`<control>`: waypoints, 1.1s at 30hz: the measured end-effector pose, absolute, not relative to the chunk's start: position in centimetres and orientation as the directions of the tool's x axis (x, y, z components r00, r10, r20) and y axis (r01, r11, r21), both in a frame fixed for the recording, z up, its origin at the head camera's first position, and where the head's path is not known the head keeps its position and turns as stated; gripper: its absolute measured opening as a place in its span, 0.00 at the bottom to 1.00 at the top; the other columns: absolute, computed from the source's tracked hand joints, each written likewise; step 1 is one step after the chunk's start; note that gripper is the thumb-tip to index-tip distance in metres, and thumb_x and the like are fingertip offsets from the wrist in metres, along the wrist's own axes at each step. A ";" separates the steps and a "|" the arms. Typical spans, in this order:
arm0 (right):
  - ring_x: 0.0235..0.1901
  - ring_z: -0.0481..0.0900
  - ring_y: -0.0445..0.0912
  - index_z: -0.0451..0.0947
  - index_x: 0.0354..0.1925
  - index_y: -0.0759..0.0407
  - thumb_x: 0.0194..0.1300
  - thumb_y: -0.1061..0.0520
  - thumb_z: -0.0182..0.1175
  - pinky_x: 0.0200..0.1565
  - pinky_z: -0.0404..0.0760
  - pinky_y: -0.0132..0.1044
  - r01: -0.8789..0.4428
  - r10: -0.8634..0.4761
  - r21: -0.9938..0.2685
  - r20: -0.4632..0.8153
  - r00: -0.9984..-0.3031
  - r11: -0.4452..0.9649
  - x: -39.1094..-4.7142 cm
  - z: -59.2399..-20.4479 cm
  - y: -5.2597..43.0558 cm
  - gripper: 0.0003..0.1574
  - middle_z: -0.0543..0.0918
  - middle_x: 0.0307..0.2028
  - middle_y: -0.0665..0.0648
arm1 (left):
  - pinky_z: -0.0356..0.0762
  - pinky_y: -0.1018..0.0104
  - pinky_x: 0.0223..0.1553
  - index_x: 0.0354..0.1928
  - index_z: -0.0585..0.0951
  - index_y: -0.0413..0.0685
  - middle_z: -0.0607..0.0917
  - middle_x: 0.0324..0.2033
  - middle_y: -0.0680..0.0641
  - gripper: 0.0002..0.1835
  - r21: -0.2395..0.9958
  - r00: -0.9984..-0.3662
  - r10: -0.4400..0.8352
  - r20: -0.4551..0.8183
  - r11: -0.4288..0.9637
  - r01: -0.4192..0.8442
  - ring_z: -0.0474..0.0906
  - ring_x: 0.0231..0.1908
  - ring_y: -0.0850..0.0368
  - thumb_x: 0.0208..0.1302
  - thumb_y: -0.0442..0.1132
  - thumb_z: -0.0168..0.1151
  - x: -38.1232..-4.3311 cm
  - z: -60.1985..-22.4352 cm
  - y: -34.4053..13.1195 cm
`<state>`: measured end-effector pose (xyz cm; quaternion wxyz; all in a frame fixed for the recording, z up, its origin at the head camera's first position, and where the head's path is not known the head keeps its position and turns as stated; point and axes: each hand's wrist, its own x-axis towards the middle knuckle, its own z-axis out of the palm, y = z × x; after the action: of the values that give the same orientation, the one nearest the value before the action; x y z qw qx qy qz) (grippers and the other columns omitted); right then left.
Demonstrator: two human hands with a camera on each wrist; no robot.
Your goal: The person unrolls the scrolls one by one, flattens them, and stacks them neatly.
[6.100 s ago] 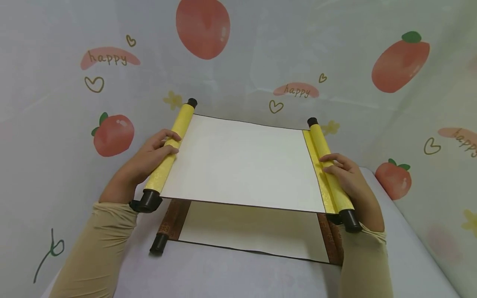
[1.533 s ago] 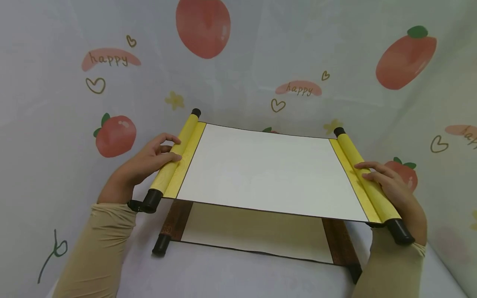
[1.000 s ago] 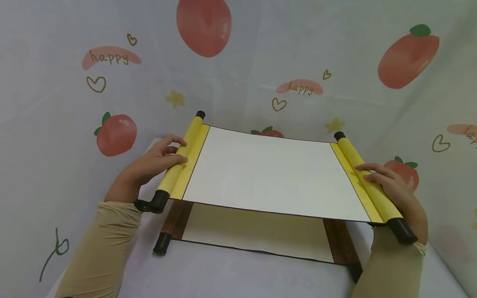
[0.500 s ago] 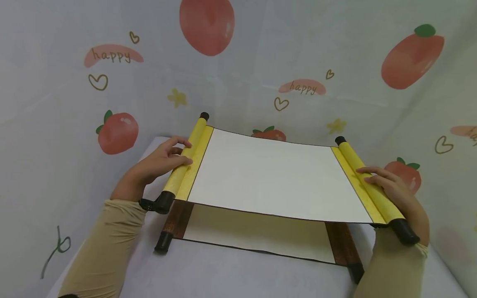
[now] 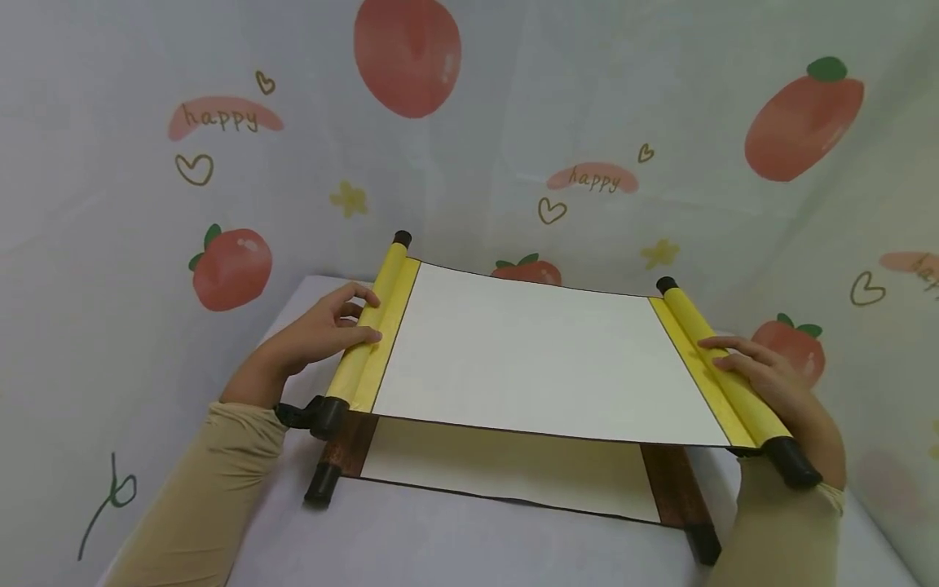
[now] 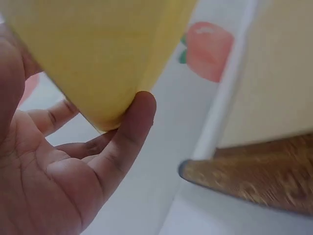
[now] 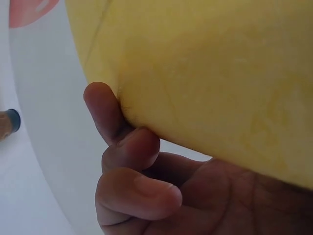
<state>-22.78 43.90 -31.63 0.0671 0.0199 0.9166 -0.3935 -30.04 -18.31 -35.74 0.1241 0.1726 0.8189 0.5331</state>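
Note:
A hanging scroll with a white sheet (image 5: 543, 359) and yellow end rolls is stretched open between my hands, raised over the table. My left hand (image 5: 315, 330) grips the left yellow roll (image 5: 345, 371); the left wrist view shows the thumb and fingers (image 6: 124, 132) around its yellow edge. With thumb and fingers, my right hand (image 5: 781, 383) holds the right yellow roll (image 5: 748, 399), whose yellow face (image 7: 205, 78) fills much of the right wrist view. Below lies a second scroll (image 5: 513, 473) with brown ends, unrolled and mostly hidden by the yellow one.
A white-covered table (image 5: 440, 546) carries the brown-ended scroll. Its black knobs (image 5: 323, 487) show at the near left and near right corners. Behind stands a pale cloth backdrop (image 5: 499, 122) printed with red fruit, hearts and the word "happy".
Over the several seconds, the yellow scroll has widened: my right hand moved right, and a yellow strip appeared beside the left roll. Lately my left hand shifted slightly right and the scroll sank a little.

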 end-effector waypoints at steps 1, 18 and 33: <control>0.33 0.79 0.43 0.69 0.66 0.38 0.75 0.40 0.46 0.36 0.80 0.34 0.088 -0.013 -0.703 -0.137 -0.990 0.705 -22.9 -31.7 43.9 0.25 0.68 0.54 0.46 | 0.78 0.58 0.43 0.59 0.65 0.51 0.75 0.52 0.38 0.28 0.913 -0.908 0.417 -0.026 0.379 0.148 0.81 0.42 0.48 0.63 0.45 0.68 -30.0 -35.9 -18.3; 0.33 0.80 0.45 0.72 0.64 0.41 0.75 0.41 0.46 0.37 0.81 0.34 0.124 -0.018 -0.721 -0.186 -0.982 0.681 -22.0 -34.7 45.1 0.23 0.70 0.51 0.48 | 0.79 0.61 0.35 0.57 0.66 0.54 0.77 0.46 0.40 0.28 0.825 -0.889 0.450 -0.090 0.533 0.186 0.79 0.40 0.49 0.59 0.45 0.70 -29.8 -38.6 -16.3; 0.34 0.83 0.49 0.65 0.68 0.41 0.75 0.40 0.47 0.37 0.84 0.40 0.191 -0.034 -0.816 -0.249 -0.968 0.546 -20.5 -37.4 45.1 0.27 0.76 0.43 0.50 | 0.72 0.61 0.30 0.56 0.68 0.56 0.76 0.36 0.45 0.28 0.729 -0.882 0.467 -0.068 0.627 0.276 0.71 0.30 0.54 0.58 0.47 0.72 -28.5 -40.2 -16.4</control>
<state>-20.53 45.07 -37.36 0.1183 0.0451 0.8712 -0.4743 -28.51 -16.41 -40.16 0.1261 0.2078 0.8930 0.3789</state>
